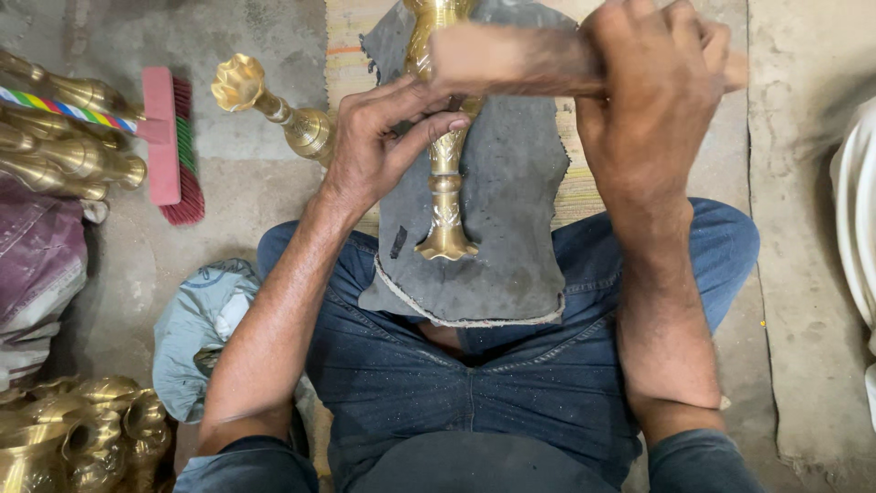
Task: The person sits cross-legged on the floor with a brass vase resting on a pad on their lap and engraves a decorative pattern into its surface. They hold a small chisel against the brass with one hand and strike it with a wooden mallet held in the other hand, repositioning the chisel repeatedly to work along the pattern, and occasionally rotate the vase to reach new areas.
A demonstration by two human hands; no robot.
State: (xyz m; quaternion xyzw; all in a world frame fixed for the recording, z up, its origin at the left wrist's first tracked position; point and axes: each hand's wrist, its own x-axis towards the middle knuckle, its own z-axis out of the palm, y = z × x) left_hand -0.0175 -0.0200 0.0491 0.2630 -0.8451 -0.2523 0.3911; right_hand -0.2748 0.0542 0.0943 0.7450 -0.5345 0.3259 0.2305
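On my lap a grey cloth (pixel 497 228) carries the brass stem (pixel 445 196); my left hand (pixel 383 146) pinches it. My right hand (pixel 652 82) grips a wooden tool (pixel 511 59) crosswise above. Beyond, left, lies a red brush (pixel 169 137).

A brass stem (pixel 445 178), ornate and turned in bands, is being held lengthwise on a grey cloth (pixel 502 228), its flared foot pointing toward the lap and its upper end running out of view at the top edge. The cloth, frayed at its near hem, is being draped over the knees. A wooden block (pixel 511 59), pale brown and blurred, is being held crosswise over the stem's upper part, one end being hidden inside a fist.
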